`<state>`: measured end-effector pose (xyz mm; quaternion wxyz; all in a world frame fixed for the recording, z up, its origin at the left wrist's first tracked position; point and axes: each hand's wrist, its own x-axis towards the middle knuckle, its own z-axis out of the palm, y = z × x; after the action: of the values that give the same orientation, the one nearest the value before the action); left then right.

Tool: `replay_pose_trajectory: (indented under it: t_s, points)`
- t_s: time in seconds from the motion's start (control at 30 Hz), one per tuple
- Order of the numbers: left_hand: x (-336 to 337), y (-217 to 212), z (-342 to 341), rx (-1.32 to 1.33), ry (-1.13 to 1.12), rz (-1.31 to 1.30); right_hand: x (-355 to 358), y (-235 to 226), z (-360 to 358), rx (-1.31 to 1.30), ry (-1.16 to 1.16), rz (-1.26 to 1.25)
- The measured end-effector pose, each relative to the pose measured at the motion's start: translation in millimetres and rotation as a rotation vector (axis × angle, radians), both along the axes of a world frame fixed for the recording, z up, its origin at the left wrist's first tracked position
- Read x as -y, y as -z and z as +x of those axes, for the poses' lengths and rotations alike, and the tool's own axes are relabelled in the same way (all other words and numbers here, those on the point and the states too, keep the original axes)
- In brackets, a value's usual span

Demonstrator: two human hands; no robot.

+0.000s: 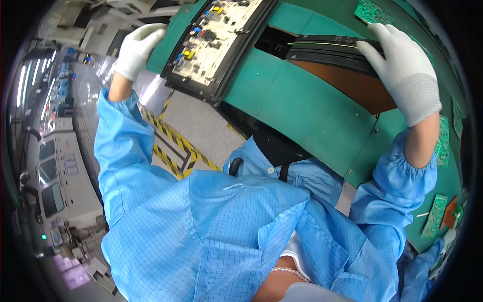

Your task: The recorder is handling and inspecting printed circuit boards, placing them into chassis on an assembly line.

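My left hand point(141, 49), in a white glove, is raised at the left with its thumb and fingers apart and nothing between them. Just right of it, a black carrier frame point(217, 90) holds pale circuit boards point(209, 43) with blue, yellow and black components. My right hand point(402, 63), also gloved, has its thumb and fingers around the right end of a second black frame point(322, 53), tilted over an opening in the green bench. A thin pale edge, perhaps of a board, runs along that frame to my thumb. The glove hides the frame's far end.
The green bench top point(302, 121) curves around in front of me. Bare green circuit boards point(375, 12) lie at its back, and another green board point(434, 216) is at the lower right. Yellow-black tape point(173, 143) marks the floor. A pale machine point(63, 176) stands at the left.
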<state>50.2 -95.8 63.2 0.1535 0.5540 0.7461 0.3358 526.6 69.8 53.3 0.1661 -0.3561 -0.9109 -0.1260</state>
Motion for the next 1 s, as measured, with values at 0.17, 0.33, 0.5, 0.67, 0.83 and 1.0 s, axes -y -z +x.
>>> replay_pose_trajectory:
  t_s: [0.17, 0.33, 0.5, 0.67, 0.83, 1.0]
  points:
    - [61.9, 44.2, 102.4, -0.282, 0.102, -0.044, 11.0, 0.7, -12.6, -0.008, 0.003, -0.015]
    - [80.8, 87.5, 131.0, -0.582, 0.041, 0.184, 8.8, 3.1, -10.4, -0.028, 0.042, -0.016]
    - [74.1, 96.6, 137.1, -0.626, 0.009, 0.239, -12.6, 8.6, 0.1, 0.096, 0.058, -0.030]
    - [78.3, 110.3, 142.9, -0.564, -0.060, 0.293, -15.6, 8.8, 0.0, 0.108, 0.050, -0.034]
    - [76.3, 100.0, 129.4, -0.564, -0.043, 0.370, -15.9, 9.9, 0.7, 0.086, 0.037, -0.046]
    - [85.0, 99.2, 95.4, -0.645, -0.032, 0.265, -17.0, 9.4, 0.5, 0.110, 0.043, -0.049]
